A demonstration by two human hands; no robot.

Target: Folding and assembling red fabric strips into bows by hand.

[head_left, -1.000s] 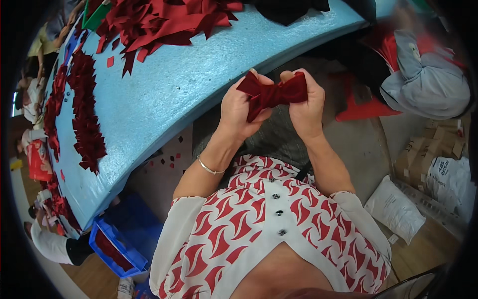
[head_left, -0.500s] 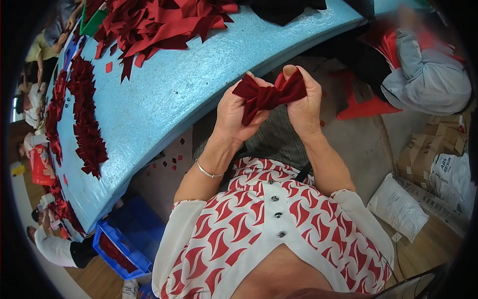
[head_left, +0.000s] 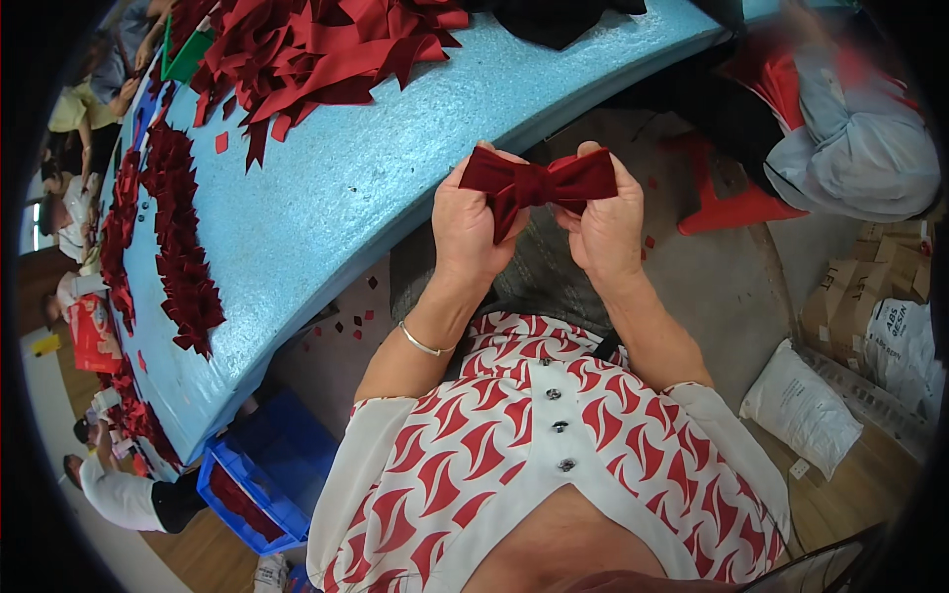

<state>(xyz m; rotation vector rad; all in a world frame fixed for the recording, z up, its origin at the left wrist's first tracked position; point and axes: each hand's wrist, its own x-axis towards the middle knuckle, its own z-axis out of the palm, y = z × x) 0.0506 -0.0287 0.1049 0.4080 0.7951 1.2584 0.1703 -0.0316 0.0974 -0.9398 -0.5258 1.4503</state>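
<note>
Both hands [head_left: 469,225] [head_left: 607,225] are curled, raised near each other.

Dark red bow [head_left: 535,185], in grip of left hand [head_left: 465,225] and right hand [head_left: 607,229]; blue worktop [head_left: 306,222] bearing red ribbon pile [head_left: 321,54].

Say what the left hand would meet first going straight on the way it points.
The left hand, past the dark red bow it holds, would probably meet the near edge of the blue table, though depth is hard to judge.

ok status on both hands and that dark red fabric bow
Left hand and right hand gripping opposite sides of dark red fabric bow. Bow's middle uncovered. Glossy pale blue table beyond, not blocking.
</note>
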